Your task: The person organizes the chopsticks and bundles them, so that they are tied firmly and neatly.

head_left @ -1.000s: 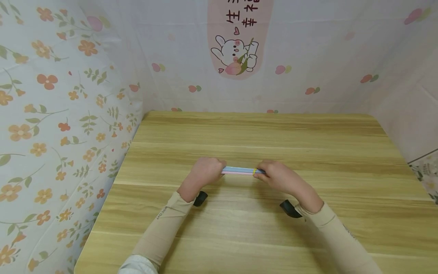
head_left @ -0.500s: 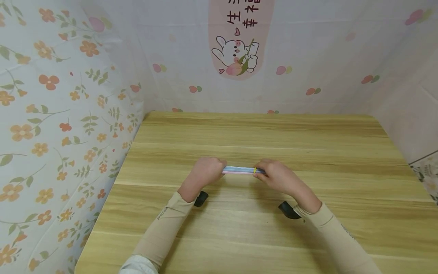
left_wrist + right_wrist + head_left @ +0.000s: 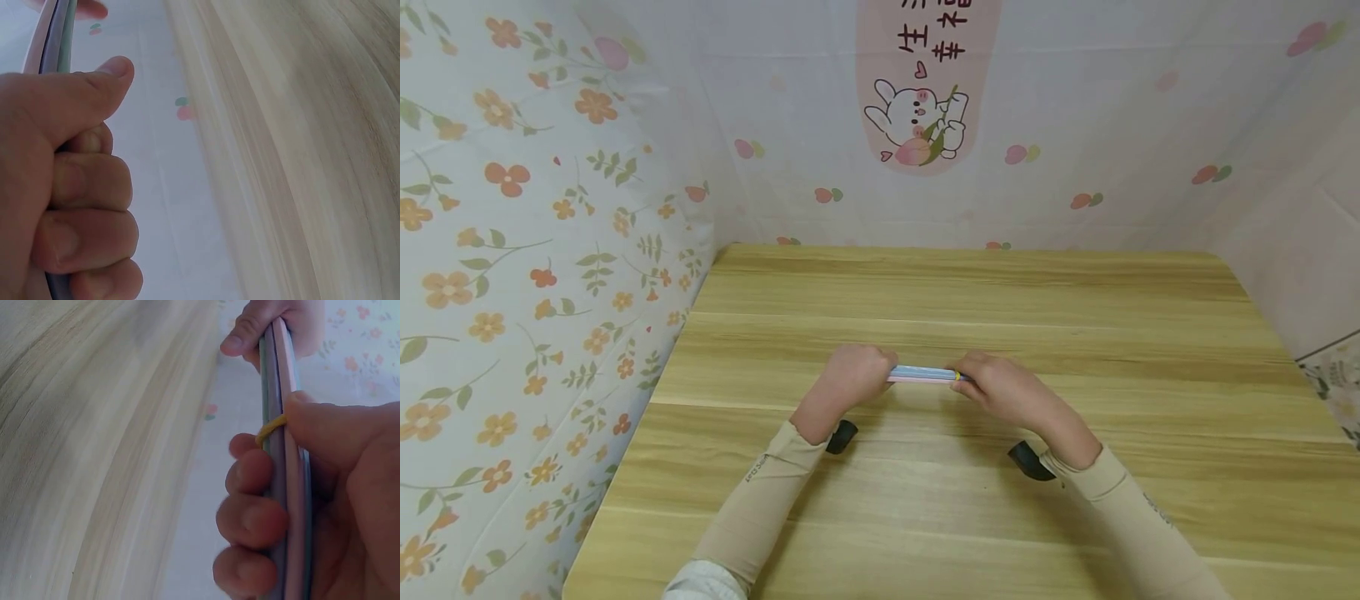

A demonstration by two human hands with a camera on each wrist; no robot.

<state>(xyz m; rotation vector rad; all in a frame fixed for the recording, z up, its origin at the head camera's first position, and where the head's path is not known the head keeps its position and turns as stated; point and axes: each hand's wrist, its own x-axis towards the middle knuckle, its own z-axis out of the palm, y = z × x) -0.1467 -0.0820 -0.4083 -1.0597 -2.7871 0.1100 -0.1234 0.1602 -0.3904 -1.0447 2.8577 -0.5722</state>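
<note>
A bundle of slim pastel sticks [image 3: 922, 374], pink, lilac, green and blue, stretches level between both hands above the table. My left hand [image 3: 853, 372] grips its left end; in the left wrist view the curled fingers [image 3: 94, 181] wrap it and the thumb lies across it. Toward the right end, a yellow rubber band [image 3: 270, 429] circles the sticks. My right hand [image 3: 1000, 385] holds that end, its thumb [image 3: 312, 422] right at the band and its other fingertips curled against the lilac side. Each palm hides the end it holds.
Beneath the hands spreads a wood-grain table [image 3: 925, 517]. A pale printed cloth [image 3: 1075, 125] hangs behind its back edge, and a flowered cloth [image 3: 512, 292] lines the left side. Black curved pieces [image 3: 1032, 461] stick out at both wrists.
My right hand has shifted slightly left along the bundle, its thumb and forefinger now closer round the rubber band. The left hand keeps its grip in the same place.
</note>
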